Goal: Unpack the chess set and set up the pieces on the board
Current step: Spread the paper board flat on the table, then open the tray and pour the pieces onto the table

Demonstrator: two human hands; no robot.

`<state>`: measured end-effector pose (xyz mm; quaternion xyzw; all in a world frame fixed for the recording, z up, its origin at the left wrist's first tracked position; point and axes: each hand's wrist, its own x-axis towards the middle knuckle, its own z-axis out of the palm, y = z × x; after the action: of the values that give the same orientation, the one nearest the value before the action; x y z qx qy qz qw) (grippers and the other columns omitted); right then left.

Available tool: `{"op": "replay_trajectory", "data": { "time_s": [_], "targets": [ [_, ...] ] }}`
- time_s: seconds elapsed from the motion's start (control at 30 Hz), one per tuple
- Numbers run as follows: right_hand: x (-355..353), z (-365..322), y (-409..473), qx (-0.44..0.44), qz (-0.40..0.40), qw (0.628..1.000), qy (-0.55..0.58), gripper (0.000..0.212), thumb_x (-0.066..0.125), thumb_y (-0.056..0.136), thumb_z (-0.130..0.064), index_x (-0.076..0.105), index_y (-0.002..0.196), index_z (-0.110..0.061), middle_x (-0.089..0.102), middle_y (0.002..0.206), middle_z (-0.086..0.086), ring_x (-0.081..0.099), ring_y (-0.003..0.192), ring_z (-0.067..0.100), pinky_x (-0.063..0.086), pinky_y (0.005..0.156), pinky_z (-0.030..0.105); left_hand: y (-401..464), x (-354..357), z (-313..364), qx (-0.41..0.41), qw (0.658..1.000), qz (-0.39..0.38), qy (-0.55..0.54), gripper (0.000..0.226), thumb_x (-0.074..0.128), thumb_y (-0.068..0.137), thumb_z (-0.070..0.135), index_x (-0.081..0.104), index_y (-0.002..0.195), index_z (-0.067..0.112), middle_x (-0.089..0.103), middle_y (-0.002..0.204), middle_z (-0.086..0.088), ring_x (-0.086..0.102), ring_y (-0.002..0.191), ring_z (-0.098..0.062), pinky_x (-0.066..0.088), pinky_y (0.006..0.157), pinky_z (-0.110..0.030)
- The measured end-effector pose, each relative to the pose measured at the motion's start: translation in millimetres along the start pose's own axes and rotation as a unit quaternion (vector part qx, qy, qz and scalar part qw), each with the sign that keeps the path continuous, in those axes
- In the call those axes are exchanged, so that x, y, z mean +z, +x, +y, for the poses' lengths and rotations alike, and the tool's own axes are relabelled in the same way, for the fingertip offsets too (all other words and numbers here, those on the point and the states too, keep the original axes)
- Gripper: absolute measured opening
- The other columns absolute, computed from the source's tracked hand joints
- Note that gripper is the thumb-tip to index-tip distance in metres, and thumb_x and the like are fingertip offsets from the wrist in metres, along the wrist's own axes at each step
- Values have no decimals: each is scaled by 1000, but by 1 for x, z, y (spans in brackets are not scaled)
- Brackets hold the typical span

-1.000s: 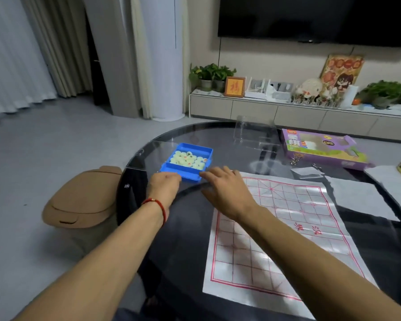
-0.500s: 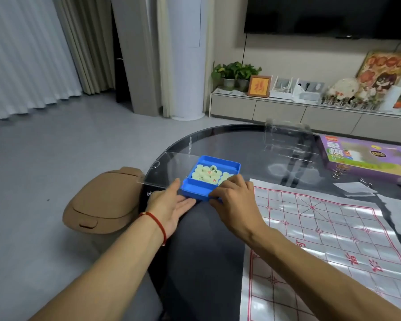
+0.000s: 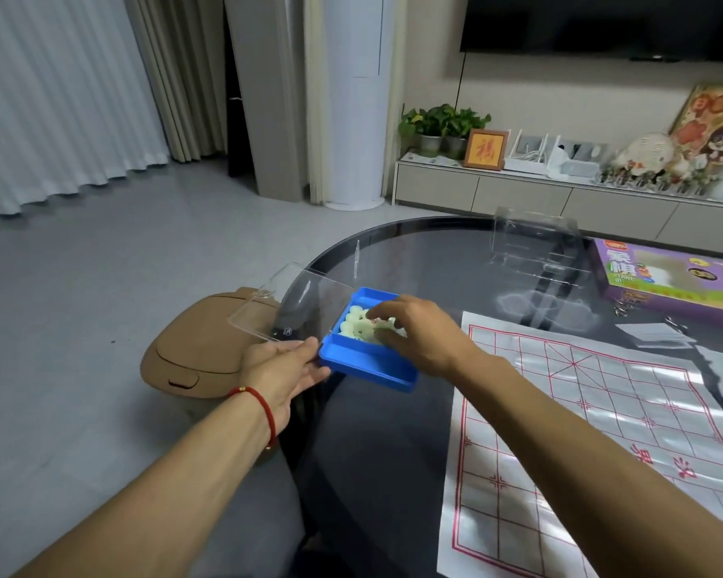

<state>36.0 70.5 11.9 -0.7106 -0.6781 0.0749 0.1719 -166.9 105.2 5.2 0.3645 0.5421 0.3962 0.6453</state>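
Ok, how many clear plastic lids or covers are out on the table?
2. One flat clear plastic lid lies beside the blue plastic tray at the dark glass table edge; one clear moulded plastic cover stands further back, left of the purple box.

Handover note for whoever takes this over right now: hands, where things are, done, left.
Left hand holds the blue tray at its near left corner, by the table's edge.
Right hand reaches into the tray, fingers on the pale pieces; whether it grips one cannot be told.
Done: clear lid open, paper board spread out.
Left: all pieces; none on the board.
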Motion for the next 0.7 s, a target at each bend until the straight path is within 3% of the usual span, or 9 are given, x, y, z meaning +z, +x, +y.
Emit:
{"op": "replay_trajectory", "data": {
  "time_s": [0.13,0.27,0.6,0.7],
  "targets": [
    [3,-7,18,20,-48,998,-41,42,63,94,-47,63,130,-27,54,124,2,58,103,25,48,85,36,7,-6,5,13,998,-15,52,15,69,94,10,66,100,-4,71,86,-18,71,61,-22,59,52,-23],
    [5,-13,24,31,-43,998,-30,37,69,90,-40,67,123,-23,52,115,1,57,99,25,48,81,34,15,-12,9,20,998,-12,59,9,66,94,1,65,93,-7,70,96,-26,73,67,-28,60,53,-25],
    [6,-12,18,-11,-38,998,-56,23,68,91,-28,71,114,-24,55,107,0,57,95,21,39,73,27,20,-15,8,12,998,-2,65,14,64,95,-2,65,104,-12,69,100,-28,74,78,-31,61,54,-26],
    [7,-10,14,-22,-23,998,-53,30,69,91,-25,68,121,-23,57,111,1,58,97,21,45,75,29,20,-15,8,10,997,0,74,13,64,95,-1,65,103,-11,70,99,-27,74,78,-30,61,55,-26]
  ]
}}
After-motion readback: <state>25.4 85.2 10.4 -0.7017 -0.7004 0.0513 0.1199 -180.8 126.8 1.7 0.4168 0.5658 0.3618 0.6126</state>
